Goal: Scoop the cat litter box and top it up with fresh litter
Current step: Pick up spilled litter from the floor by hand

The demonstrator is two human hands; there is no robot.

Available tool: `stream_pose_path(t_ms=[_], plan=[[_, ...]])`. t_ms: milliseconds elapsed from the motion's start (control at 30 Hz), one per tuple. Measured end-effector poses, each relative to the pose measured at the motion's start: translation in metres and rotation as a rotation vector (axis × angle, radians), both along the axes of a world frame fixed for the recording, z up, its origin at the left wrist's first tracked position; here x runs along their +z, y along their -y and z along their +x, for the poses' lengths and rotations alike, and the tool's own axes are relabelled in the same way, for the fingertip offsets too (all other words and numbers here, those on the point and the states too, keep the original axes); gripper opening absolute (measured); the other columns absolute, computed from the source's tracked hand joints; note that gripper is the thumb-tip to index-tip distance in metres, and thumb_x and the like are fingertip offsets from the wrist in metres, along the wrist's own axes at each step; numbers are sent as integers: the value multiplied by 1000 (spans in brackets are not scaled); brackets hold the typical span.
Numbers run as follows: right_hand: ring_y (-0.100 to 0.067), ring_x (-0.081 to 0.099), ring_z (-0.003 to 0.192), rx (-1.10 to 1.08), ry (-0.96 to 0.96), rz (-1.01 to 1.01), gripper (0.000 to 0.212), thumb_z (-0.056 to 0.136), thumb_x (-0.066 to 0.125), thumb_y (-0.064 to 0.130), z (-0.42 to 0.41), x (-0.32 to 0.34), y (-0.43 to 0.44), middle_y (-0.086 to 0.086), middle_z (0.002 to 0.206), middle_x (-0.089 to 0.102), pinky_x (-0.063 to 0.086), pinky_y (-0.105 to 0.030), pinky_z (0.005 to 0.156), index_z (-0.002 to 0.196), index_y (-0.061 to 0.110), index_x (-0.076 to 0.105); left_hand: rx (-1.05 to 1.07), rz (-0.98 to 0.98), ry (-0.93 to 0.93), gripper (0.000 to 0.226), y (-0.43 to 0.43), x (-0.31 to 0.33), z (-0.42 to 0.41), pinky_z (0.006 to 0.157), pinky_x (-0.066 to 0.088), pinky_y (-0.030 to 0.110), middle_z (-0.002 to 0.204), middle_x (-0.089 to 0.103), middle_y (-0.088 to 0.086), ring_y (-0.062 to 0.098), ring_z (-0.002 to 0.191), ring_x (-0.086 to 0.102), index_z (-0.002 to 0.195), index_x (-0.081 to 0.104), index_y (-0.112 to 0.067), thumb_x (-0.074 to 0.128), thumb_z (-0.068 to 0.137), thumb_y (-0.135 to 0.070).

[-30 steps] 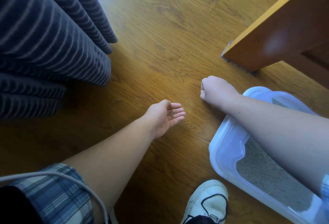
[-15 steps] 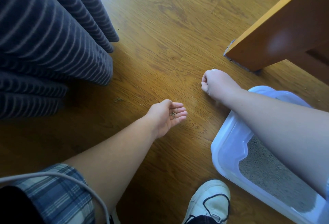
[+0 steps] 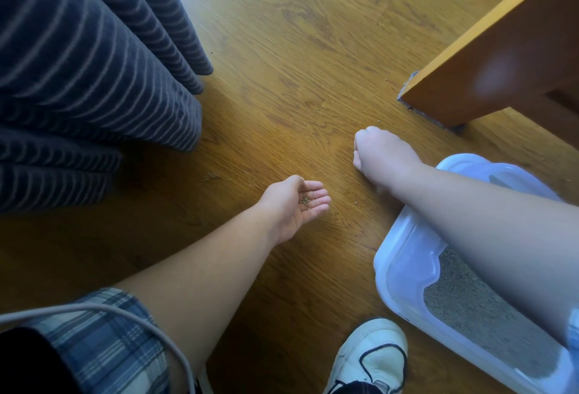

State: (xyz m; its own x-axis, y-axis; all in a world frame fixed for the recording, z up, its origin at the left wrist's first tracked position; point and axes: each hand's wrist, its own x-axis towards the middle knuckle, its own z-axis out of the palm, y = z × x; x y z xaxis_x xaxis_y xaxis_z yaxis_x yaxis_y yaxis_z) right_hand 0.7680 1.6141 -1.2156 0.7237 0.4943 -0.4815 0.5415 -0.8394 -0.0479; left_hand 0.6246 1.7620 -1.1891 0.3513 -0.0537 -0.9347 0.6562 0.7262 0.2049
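Left hand [image 3: 297, 204], palm up with fingers relaxed, cradles small brown litter grains [image 3: 305, 201]; right hand [image 3: 380, 151] curls against the wooden floor [image 3: 297, 64], any contents hidden.

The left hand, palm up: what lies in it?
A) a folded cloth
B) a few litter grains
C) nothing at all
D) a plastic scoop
B: a small cluster of dark litter grains sits in the upturned palm of the left hand, whose fingers lie relaxed.
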Motion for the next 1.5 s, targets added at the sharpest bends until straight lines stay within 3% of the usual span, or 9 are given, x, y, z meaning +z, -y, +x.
stream_pose_path(t_ms=[233,433,500,600,800,967,1033,1200,1500], plan=[[-26,48,76,29,-3,-46,10,90,53,17,-5,11,-11,-5,90,49,37,-35,62,84,15,46,-9,-1,12,33,2,-2,-1,80,61,36,110,68,20,28,99,70,111,63,3,35,102,-11],[-20,52,79,109,-285,310,6,81,55,30,-42,51,-27,9,82,49,46,-36,68,80,28,49,69,-55,49,30,8,-5,4,69,60,37,96,67,16,27,86,68,107,60,6,35,100,-10],[-19,51,77,159,-348,323,6,83,54,29,-62,60,-29,9,80,48,46,-37,67,80,26,49,46,-66,78,35,11,-6,6,68,59,37,101,67,17,28,92,67,119,60,6,37,97,-8],[-20,54,80,248,-294,275,10,91,50,30,-74,55,-23,6,85,48,47,-38,66,84,23,48,7,-66,92,39,16,-7,6,67,59,34,106,66,18,27,95,66,126,59,4,35,97,-9],[-22,58,86,246,-238,290,20,97,48,32,-70,48,-7,5,86,47,48,-38,64,94,22,67,46,-95,111,26,22,-11,7,59,58,34,82,59,16,24,73,63,114,54,1,35,100,-10],[-23,59,90,-5,-213,417,18,92,51,20,-51,46,-3,3,99,56,51,-41,72,94,24,68,29,-92,81,32,21,-13,13,68,61,34,91,65,17,25,81,68,106,59,4,33,102,-15],[-24,61,94,-200,-104,465,18,90,52,15,-22,39,-4,0,100,62,49,-35,80,93,22,68,36,-59,68,36,17,-12,19,68,61,32,92,68,17,25,82,70,102,62,3,32,103,-17],[-22,61,95,-730,25,421,12,88,55,15,45,9,12,-2,97,67,43,-28,75,91,21,65,132,-28,87,36,1,-11,33,71,61,34,94,70,18,26,82,72,103,64,4,33,102,-16],[-19,57,84,-696,13,379,6,94,56,20,40,-8,16,0,99,62,40,-28,61,94,20,62,153,-32,93,36,-10,-16,39,75,61,35,100,69,19,27,86,72,107,63,5,34,102,-15]])
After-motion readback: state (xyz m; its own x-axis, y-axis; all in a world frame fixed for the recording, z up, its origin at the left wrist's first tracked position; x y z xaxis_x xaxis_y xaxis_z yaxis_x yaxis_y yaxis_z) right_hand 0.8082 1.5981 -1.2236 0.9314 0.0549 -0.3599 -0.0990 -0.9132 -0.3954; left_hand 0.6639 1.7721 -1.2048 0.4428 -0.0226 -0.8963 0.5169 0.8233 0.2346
